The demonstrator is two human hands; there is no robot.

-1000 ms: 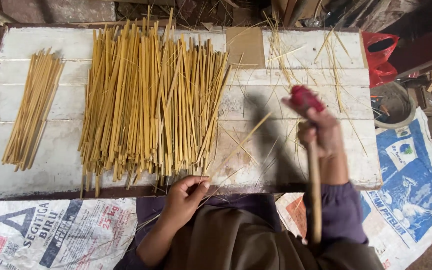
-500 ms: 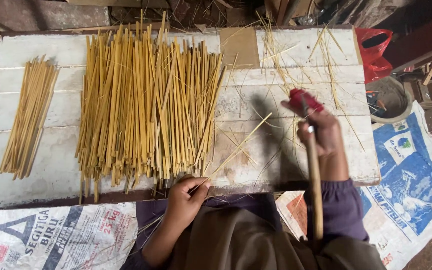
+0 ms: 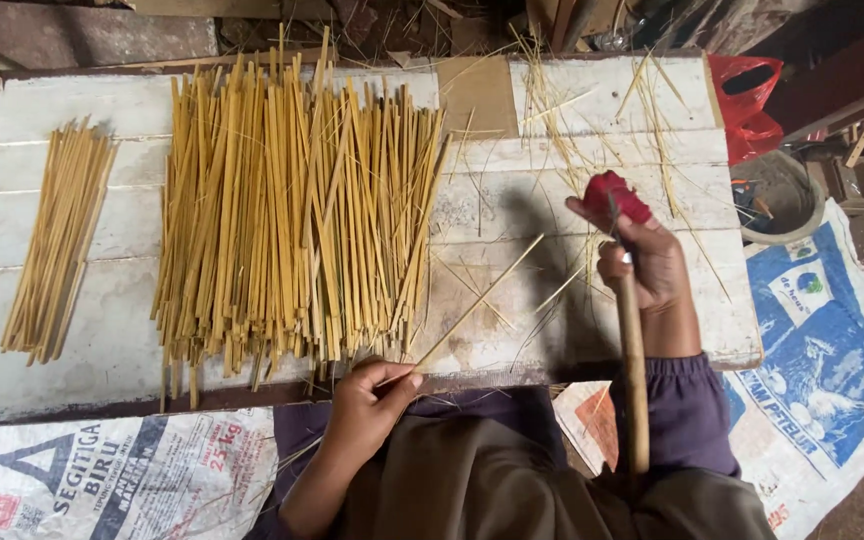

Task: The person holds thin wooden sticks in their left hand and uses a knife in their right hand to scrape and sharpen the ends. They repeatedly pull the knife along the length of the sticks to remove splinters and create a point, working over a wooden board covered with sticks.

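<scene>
My left hand (image 3: 370,398) pinches the near end of one thin bamboo strip (image 3: 482,298), which slants up to the right across the white wooden board (image 3: 572,150). My right hand (image 3: 652,270) grips a long wooden-handled knife (image 3: 633,380); the handle runs back along my forearm. A red wrap (image 3: 614,192) covers my index finger, which points up. A big pile of yellow bamboo strips (image 3: 292,210) lies left of my left hand. A smaller bundle of strips (image 3: 57,245) rests at the board's far left.
Thin bamboo shavings (image 3: 592,110) scatter over the board's right half. A brown cardboard patch (image 3: 477,92) lies at the top. Printed woven sacks (image 3: 102,480) cover the floor at lower left, and a blue one (image 3: 832,350) at right. A red plastic bag (image 3: 747,105) and a round basin (image 3: 782,195) sit to the right.
My left hand has kept its pinch on the single strip, whose far end has swung a little. My right hand with the knife stays raised, nearly still.
</scene>
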